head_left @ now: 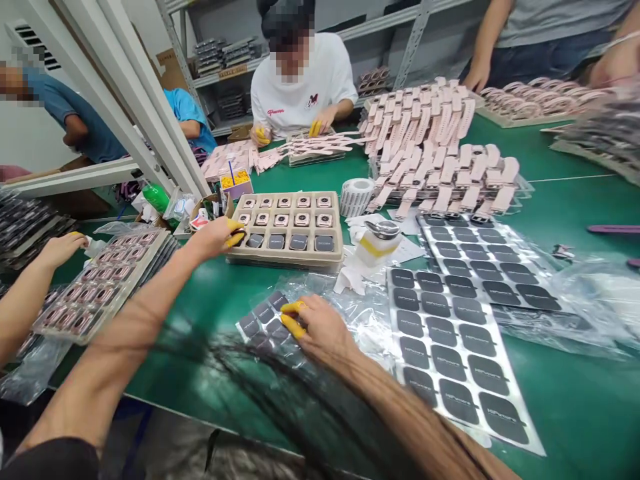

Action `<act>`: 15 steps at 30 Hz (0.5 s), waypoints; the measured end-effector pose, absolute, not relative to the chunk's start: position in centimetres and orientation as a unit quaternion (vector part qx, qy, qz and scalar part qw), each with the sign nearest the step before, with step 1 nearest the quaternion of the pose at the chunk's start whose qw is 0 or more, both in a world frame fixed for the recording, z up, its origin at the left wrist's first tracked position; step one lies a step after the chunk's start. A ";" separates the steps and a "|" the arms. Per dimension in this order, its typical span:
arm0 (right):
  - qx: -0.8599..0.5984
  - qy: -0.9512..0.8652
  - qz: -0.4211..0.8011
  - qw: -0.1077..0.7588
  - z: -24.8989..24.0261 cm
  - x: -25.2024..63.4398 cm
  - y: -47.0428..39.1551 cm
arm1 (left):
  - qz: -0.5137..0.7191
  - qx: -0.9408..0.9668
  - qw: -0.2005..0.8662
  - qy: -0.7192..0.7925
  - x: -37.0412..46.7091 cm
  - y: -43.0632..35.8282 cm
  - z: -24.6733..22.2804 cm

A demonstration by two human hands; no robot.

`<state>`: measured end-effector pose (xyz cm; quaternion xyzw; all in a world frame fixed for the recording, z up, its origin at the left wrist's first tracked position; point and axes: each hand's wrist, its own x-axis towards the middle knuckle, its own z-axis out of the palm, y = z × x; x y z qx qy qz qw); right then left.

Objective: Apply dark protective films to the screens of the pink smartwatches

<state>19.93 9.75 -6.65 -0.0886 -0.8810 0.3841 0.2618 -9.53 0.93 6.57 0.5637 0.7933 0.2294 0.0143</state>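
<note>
A beige tray (287, 257) holds rows of pink-framed watch bodies, and the row nearest me shows dark squares on top. My left hand (216, 237), with yellow finger covers, reaches to the tray's near left corner, its fingers closed on a dark-faced watch body (237, 238). Above a small sheet of dark square stickers (263, 317) is my right hand (320, 323). Its yellow-covered thumb and finger are close together at the sheet's edge; whether they pinch a sticker is too small to tell. Larger sticker sheets (453, 347) lie to the right.
A sticker roll (357, 197) and a clear container with a metal lid (379, 241) stand behind my right hand. Piles of pink straps (420, 120) rise at the back. A co-worker sits opposite; another's hand touches the left tray (100, 293). Plastic bags lie right.
</note>
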 end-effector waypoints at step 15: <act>-0.091 -0.751 0.559 0.340 -3.3 20.8 11.6 | 0.496 0.266 0.557 0.611 5.4 -1.5 -0.5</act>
